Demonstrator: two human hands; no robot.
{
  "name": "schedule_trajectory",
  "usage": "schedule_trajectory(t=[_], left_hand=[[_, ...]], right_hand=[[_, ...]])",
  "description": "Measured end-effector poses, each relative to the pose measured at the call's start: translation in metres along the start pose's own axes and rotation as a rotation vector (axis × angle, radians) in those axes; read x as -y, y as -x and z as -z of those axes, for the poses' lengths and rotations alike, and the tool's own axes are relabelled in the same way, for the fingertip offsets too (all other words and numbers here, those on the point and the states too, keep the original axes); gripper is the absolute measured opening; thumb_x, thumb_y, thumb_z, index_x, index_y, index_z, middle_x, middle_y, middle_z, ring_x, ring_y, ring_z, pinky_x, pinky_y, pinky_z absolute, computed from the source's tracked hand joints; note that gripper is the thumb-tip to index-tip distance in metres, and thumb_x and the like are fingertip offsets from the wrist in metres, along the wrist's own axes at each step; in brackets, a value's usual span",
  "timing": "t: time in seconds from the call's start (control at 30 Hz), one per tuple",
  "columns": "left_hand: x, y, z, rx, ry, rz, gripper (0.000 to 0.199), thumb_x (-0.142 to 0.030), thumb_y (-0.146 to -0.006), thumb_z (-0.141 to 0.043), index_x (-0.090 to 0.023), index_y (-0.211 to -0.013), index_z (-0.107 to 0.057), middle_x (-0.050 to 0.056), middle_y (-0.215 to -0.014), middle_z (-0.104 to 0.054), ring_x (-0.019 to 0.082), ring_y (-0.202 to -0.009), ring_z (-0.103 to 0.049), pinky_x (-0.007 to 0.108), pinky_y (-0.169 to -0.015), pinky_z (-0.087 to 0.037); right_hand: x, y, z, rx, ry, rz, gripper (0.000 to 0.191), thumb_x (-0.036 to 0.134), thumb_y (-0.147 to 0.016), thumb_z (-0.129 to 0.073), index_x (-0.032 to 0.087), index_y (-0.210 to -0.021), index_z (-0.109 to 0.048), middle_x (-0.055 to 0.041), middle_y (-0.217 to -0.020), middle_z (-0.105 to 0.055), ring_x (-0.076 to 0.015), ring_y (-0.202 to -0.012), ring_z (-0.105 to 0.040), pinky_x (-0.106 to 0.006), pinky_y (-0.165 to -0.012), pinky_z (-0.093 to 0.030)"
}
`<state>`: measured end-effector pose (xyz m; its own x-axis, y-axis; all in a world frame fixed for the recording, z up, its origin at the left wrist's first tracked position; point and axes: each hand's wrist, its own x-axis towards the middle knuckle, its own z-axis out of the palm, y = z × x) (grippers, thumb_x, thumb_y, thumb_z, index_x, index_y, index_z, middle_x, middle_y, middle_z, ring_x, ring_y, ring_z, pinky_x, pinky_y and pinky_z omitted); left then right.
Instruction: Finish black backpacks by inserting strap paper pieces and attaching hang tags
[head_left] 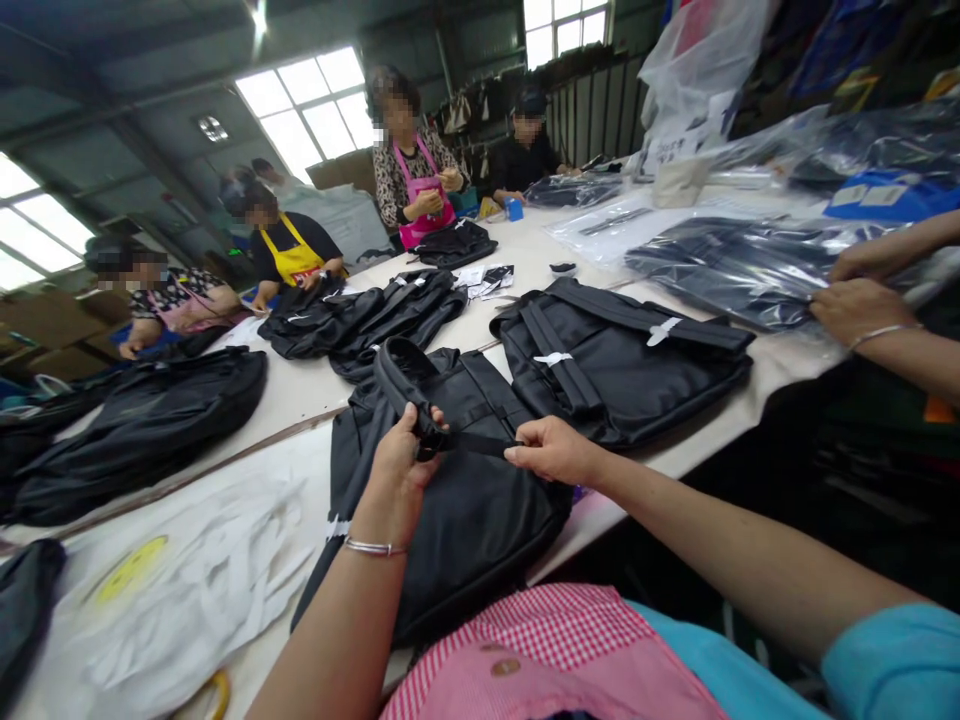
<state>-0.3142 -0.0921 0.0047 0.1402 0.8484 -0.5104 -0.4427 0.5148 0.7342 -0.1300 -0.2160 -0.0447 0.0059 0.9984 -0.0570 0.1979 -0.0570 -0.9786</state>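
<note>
A black backpack (465, 530) lies on the table right in front of me. My left hand (409, 450) is closed around its padded shoulder strap (397, 375), near the buckle end, and lifts it off the bag. In my right hand (551, 450) the fingers pinch the end of a narrow black webbing strap (476, 443). That webbing runs straight between my two hands. A white wrap (339, 527) sits at the bag's left edge. Just beyond my right hand lies another black backpack (622, 370), its straps bound with white wraps.
White plastic bags (195, 590), one with a yellow smiley, lie at the left. More black bags (150, 420) cover the table's far side, where several people sit or stand. At right, a co-worker's hands (862, 300) hold a plastic-wrapped black bag (720, 260).
</note>
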Motion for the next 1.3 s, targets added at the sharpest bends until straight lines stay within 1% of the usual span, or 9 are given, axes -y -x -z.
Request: schedule_trajectory(t=[0.17,0.4,0.73,0.83,0.93,1.03,1.17,1.23,1.3], left_hand=[[-0.009,-0.022,-0.004,-0.076,0.017,-0.021,0.018,-0.023,-0.096,-0.046,-0.014,-0.082,-0.053,0.000,-0.061,-0.056,0.009,-0.047,-0.055,0.022,-0.047,-0.052],[0.006,-0.050,-0.008,-0.153,-0.014,0.017,0.015,-0.019,-0.094,-0.048,-0.014,-0.082,-0.053,-0.002,-0.058,-0.052,0.007,-0.041,-0.049,0.018,-0.042,-0.045],[0.018,-0.074,-0.001,-0.241,-0.029,0.016,0.015,-0.017,-0.095,-0.045,-0.014,-0.082,-0.052,-0.004,-0.054,-0.049,0.006,-0.040,-0.047,0.015,-0.043,-0.043],[0.009,-0.066,-0.007,-0.190,-0.017,-0.015,0.017,-0.019,-0.096,-0.046,-0.014,-0.081,-0.052,-0.003,-0.055,-0.051,0.007,-0.041,-0.049,0.018,-0.045,-0.047],[-0.014,-0.046,-0.017,-0.086,-0.019,-0.059,0.017,-0.023,-0.095,-0.049,-0.013,-0.082,-0.055,0.000,-0.059,-0.057,0.009,-0.046,-0.055,0.022,-0.049,-0.052],[-0.038,-0.017,-0.029,0.067,-0.090,-0.086,0.014,-0.022,-0.093,-0.052,-0.011,-0.087,-0.058,0.003,-0.064,-0.062,0.013,-0.052,-0.060,0.025,-0.052,-0.055],[-0.048,0.011,-0.036,0.189,-0.200,-0.109,0.015,-0.020,-0.093,-0.050,-0.008,-0.088,-0.058,0.007,-0.067,-0.064,0.016,-0.056,-0.064,0.030,-0.054,-0.057],[-0.045,0.017,-0.033,0.188,-0.209,-0.109,0.015,-0.019,-0.094,-0.049,-0.008,-0.087,-0.057,0.007,-0.067,-0.064,0.016,-0.055,-0.064,0.031,-0.053,-0.057],[-0.041,0.019,-0.029,0.166,-0.196,-0.099,0.015,-0.018,-0.094,-0.047,-0.009,-0.086,-0.056,0.006,-0.065,-0.064,0.015,-0.054,-0.063,0.031,-0.053,-0.057]], right_hand=[[-0.004,0.022,-0.003,-0.016,0.076,0.115,0.041,0.040,-0.079,-0.058,0.020,-0.053,-0.033,0.0072,-0.053,-0.027,-0.0076,-0.050,-0.028,-0.023,-0.047,-0.021],[-0.001,0.054,-0.017,-0.100,0.191,0.194,0.044,0.037,-0.085,-0.053,0.020,-0.054,-0.026,0.0062,-0.055,-0.021,-0.0082,-0.051,-0.025,-0.026,-0.049,-0.018],[-0.013,0.084,-0.013,-0.083,0.103,0.061,0.044,0.041,-0.087,-0.053,0.021,-0.056,-0.027,0.0064,-0.053,-0.024,-0.0086,-0.050,-0.025,-0.026,-0.048,-0.019],[-0.027,0.081,0.000,-0.101,-0.001,-0.063,0.042,0.046,-0.087,-0.051,0.022,-0.058,-0.033,0.0068,-0.048,-0.032,-0.0086,-0.045,-0.030,-0.025,-0.046,-0.023],[-0.037,0.071,0.018,-0.070,-0.006,-0.158,0.041,0.050,-0.090,-0.046,0.022,-0.060,-0.038,0.0062,-0.045,-0.039,-0.0095,-0.041,-0.035,-0.024,-0.045,-0.027],[-0.034,0.055,0.032,-0.016,0.326,-0.158,0.043,0.047,-0.093,-0.039,0.021,-0.059,-0.043,0.0014,-0.049,-0.049,-0.0130,-0.046,-0.047,-0.026,-0.052,-0.035],[-0.009,0.033,0.037,-0.225,0.906,-0.003,0.022,0.035,-0.089,-0.053,0.017,-0.079,-0.061,-0.0100,-0.083,-0.066,-0.0217,-0.080,-0.061,-0.032,-0.073,-0.043],[0.006,0.022,0.032,-0.262,0.902,0.141,0.019,0.031,-0.090,-0.052,0.017,-0.091,-0.064,-0.0111,-0.094,-0.066,-0.0214,-0.090,-0.061,-0.032,-0.081,-0.043],[0.016,0.010,0.024,-0.197,0.749,0.273,0.021,0.030,-0.092,-0.050,0.017,-0.098,-0.065,-0.0089,-0.099,-0.067,-0.0191,-0.093,-0.061,-0.030,-0.085,-0.044]])
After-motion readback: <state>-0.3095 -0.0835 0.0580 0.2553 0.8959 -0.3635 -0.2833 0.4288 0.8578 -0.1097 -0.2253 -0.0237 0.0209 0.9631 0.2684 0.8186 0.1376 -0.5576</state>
